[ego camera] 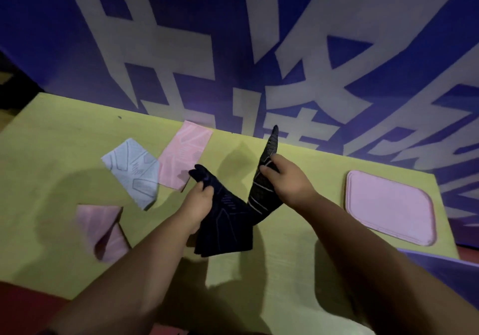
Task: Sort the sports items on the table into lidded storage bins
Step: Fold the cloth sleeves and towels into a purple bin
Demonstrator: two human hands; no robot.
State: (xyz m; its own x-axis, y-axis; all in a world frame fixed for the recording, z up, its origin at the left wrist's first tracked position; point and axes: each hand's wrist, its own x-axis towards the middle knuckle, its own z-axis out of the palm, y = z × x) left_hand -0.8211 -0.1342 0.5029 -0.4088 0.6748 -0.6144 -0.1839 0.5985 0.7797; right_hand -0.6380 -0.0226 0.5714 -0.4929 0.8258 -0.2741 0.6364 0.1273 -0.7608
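Note:
A black patterned sports towel (pixel 228 220) is held above the middle of the yellow table (pixel 64 137). My left hand (pixel 198 202) grips its left corner; my right hand (pixel 285 176) pinches its other end, which sticks up. The cloth hangs folded between both hands. Flat on the table to the left lie a pale blue towel (pixel 134 171), a pink towel (pixel 185 153) partly under it, and another pink towel (pixel 101 228) with a folded-over corner near the front left.
A pink rectangular bin lid (pixel 388 205) lies flat at the table's right end. A blue wall (pixel 259 49) with large white characters stands right behind the table. A purple edge (pixel 445 262) shows past the table's right front corner.

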